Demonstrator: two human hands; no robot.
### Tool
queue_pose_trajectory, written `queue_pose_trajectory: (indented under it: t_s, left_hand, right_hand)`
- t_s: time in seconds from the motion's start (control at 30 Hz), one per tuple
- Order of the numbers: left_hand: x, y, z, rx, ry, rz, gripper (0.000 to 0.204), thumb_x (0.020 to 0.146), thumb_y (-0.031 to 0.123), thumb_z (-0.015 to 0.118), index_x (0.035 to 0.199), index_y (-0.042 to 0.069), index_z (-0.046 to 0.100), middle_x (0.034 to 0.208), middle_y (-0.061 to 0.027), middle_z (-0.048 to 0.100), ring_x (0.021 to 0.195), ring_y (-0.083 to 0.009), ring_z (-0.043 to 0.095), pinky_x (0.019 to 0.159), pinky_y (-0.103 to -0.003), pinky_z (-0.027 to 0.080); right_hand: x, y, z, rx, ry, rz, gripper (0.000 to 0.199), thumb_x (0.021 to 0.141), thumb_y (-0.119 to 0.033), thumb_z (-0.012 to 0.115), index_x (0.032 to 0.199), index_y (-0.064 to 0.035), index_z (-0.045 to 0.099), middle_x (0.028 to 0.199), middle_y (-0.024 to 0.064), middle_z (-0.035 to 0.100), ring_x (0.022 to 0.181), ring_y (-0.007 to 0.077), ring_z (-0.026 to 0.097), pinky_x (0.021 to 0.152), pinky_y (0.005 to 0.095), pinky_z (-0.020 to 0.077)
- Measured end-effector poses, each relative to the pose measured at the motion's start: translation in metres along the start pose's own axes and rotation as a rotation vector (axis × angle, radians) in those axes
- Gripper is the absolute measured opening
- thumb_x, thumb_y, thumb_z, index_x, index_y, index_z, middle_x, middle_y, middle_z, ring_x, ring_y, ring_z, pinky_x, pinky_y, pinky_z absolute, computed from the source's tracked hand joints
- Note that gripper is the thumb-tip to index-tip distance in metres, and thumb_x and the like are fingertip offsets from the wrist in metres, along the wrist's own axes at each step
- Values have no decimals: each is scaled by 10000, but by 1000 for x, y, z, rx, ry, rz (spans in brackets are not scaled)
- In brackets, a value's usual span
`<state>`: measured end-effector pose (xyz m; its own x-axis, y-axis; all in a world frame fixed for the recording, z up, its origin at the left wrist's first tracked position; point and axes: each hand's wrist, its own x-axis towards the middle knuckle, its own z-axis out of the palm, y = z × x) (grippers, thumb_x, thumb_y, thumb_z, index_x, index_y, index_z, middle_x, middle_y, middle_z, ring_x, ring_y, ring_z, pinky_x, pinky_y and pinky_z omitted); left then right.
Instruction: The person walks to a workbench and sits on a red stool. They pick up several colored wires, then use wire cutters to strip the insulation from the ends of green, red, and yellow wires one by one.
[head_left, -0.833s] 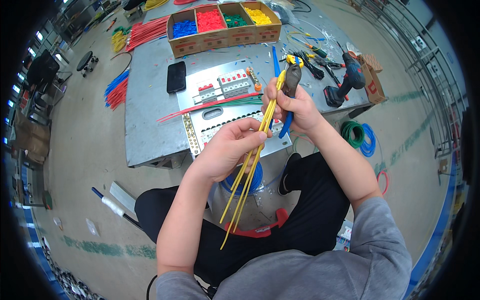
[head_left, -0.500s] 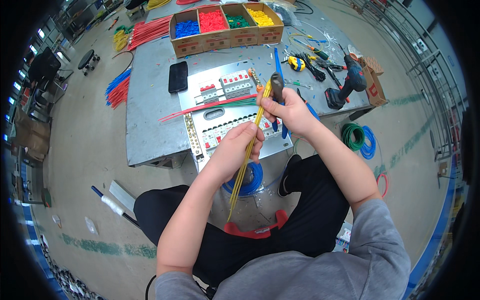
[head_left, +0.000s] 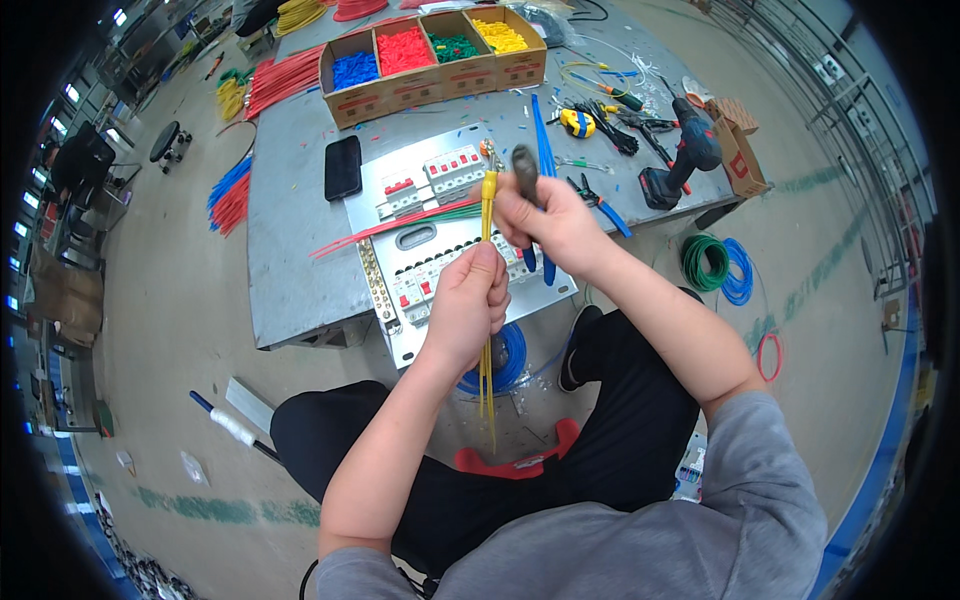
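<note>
Yellow wires [head_left: 487, 215] run pretty much straight up-and-down mid-frame, left hand's [head_left: 468, 300] fingers wrapped round them, right hand [head_left: 550, 225], fingers curled round pliers [head_left: 524, 165], just right of their top end.

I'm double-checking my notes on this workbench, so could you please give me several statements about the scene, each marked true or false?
1. The left hand holds yellow wires. True.
2. The right hand holds a screwdriver. False: it holds blue-handled pliers.
3. The black smartphone lies left of the circuit breakers. True.
4. The leftmost compartment of the divided cardboard box holds yellow pieces. False: it holds blue pieces.
5. The cordless drill is right of the tape measure. True.
</note>
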<state>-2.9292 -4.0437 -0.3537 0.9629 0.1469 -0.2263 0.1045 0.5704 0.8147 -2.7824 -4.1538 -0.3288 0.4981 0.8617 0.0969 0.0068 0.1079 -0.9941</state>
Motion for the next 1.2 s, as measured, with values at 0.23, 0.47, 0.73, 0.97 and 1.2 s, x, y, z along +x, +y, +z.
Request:
queue_pose_trajectory:
  t_s: [0.23, 0.47, 0.73, 0.97, 1.2]
  left_hand:
    - [-2, -5, 0, 55, -98, -94, 374, 1126, 401, 427, 895, 114, 484, 669, 57, 312, 536, -60, 251, 481, -232, 216]
    - [1, -1, 5, -57, -91, 65, 373, 1136, 337, 412, 1074, 12, 585, 696, 75, 350, 557, -35, 275, 496, -223, 246]
    - [3, -13, 1, 309, 88, 118, 359, 1132, 275, 423, 951, 33, 618, 655, 61, 414, 566, -51, 336, 515, -256, 294]
    - [2, -10, 2, 447, 71, 107, 334, 1142, 306, 410, 998, 59, 582, 695, 52, 433, 566, -58, 369, 528, -234, 330]
    - [2, -9, 14, 140, 187, 266, 241, 1116, 246, 494, 1009, 53, 591, 711, 59, 454, 579, -34, 382, 525, -214, 323]
  right_hand:
    - [-3, -10, -5, -133, 161, -87, 353, 1077, -348, 585, 1103, -14, 699, 767, -36, 551, 679, 36, 468, 620, 217, 375]
    - [-10, -7, 5, -107, 53, -6, 304, 1058, -272, 620, 949, -1, 701, 729, -14, 588, 675, 64, 538, 604, 254, 415]
    - [-10, -9, 17, -356, 129, 59, 236, 1042, -175, 617, 903, 6, 677, 704, -7, 590, 628, 66, 507, 583, 268, 403]
    - [-11, -17, 16, -376, 104, 88, 224, 1029, -181, 634, 905, -2, 684, 703, -5, 601, 653, 66, 526, 597, 273, 416]
    - [1, -6, 18, -418, 98, -110, 211, 1011, -190, 652, 906, -22, 725, 727, 47, 653, 685, 94, 599, 630, 291, 466]
